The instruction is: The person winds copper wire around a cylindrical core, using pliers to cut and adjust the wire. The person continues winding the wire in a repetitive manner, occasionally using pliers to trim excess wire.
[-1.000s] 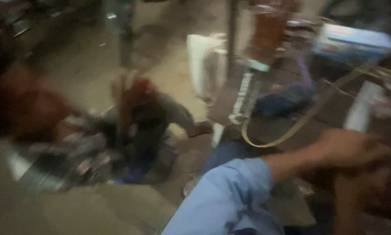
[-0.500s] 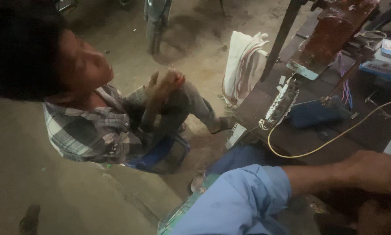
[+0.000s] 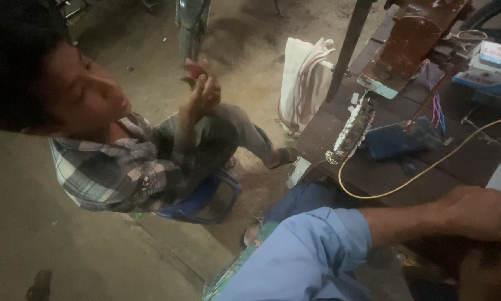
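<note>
our left arm in a blue sleeve (image 3: 312,251) stretched rightward over the dark desk (image 3: 384,173), left hand (image 3: 479,214) curled palm down, grip unclear, right hand (image 3: 485,273) dim below it, yellow cord (image 3: 406,181) looping just beside, seated person's raised hand (image 3: 203,89) well apart

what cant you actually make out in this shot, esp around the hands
Head view only:
- Left hand: its fingers run off the right edge, so any grip is hidden.
- Right hand: dark, cut by the bottom edge.
- Dark bench: far end cropped.
- Yellow cord: both ends unclear.
</note>
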Tool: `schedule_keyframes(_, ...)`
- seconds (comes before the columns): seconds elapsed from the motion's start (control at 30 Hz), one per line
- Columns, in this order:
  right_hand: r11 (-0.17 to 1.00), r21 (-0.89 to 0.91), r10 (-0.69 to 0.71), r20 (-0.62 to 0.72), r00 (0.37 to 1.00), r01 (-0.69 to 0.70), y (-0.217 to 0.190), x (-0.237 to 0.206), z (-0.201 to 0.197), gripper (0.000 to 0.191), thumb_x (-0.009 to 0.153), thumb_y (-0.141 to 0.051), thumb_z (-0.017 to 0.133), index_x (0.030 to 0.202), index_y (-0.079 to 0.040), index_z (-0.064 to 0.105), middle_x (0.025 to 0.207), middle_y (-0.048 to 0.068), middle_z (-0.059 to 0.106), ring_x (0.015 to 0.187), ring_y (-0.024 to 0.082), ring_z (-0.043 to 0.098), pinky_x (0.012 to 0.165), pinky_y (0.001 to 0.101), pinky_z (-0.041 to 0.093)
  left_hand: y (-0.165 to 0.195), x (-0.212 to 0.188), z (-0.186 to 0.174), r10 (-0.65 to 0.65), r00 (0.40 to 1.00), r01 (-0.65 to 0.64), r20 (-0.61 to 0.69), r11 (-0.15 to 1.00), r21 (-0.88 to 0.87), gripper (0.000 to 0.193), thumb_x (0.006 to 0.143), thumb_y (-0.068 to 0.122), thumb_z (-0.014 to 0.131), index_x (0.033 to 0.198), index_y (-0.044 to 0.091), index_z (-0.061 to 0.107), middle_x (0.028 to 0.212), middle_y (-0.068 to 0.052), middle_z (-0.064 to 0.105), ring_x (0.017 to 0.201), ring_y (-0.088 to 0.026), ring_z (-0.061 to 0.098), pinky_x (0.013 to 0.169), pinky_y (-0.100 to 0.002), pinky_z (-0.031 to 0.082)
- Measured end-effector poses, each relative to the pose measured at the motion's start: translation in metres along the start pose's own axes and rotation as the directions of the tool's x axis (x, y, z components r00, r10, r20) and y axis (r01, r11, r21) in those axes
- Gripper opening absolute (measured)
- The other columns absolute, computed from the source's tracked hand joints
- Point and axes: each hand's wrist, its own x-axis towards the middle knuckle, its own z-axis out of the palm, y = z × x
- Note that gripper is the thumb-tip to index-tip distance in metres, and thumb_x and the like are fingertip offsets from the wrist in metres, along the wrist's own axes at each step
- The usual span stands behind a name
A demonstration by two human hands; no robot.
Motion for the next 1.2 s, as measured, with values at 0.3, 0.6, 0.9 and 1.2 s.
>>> schedule_keyframes(0.3,0.993,0.087,-0.068,-0.071,0.995,0.074,-0.006,-0.001,-0.009,0.038,0.106,-0.035,0.065,0.117,0.001,0.065,0.122,0.022,0.065,0.117,0.042,0.063,0.098,0.0506,0.051,0.013,0.01,-0.014,-0.174,0.984,0.177,0.042,0.98,-0.09,0.061,0.093,0.065,0.047,0.129,0.023,0.072,0.115,-0.014,0.078,0.102,-0.032,0.077,0.087,-0.046,0.06)
schedule_keyframes(0.6,0.952,0.283,-0.097,-0.077,0.992,0.115,0.022,0.006,-0.036,0.021,0.096,-0.021,0.072,0.107,-0.004,0.069,0.115,0.018,0.068,0.109,0.037,0.067,0.091,0.0472,0.055,0.012,0.043,-0.017,-0.16,0.986,0.163,0.034,0.98,-0.115,0.051,0.099,0.047,0.056,0.124,0.006,0.071,0.107,-0.022,0.075,0.103,-0.037,0.073,0.09,-0.044,0.056)
schedule_keyframes(0.9,0.974,0.17,-0.127,-0.145,0.981,0.151,0.027,0.004,-0.039,0.03,0.083,-0.011,0.077,0.111,-0.004,0.07,0.112,0.015,0.068,0.105,0.034,0.066,0.089,0.0479,0.052,0.002,0.033,-0.011,-0.038,0.998,0.026,-0.056,0.98,-0.198,0.045,0.102,0.039,0.059,0.124,0.001,0.07,0.111,-0.026,0.073,0.108,-0.041,0.071,0.091,-0.044,0.056)
schedule_keyframes(1.2,0.998,-0.049,-0.021,0.088,0.996,0.025,0.03,0.041,-0.031,0.028,0.081,-0.013,0.078,0.107,-0.005,0.069,0.088,0.012,0.071,0.079,0.031,0.072,0.071,0.0448,0.058,0.016,0.031,-0.007,-0.096,0.993,0.086,-0.066,0.986,-0.145,0.045,0.1,0.04,0.057,0.125,0.004,0.069,0.111,-0.024,0.073,0.106,-0.041,0.071,0.089,-0.045,0.057)
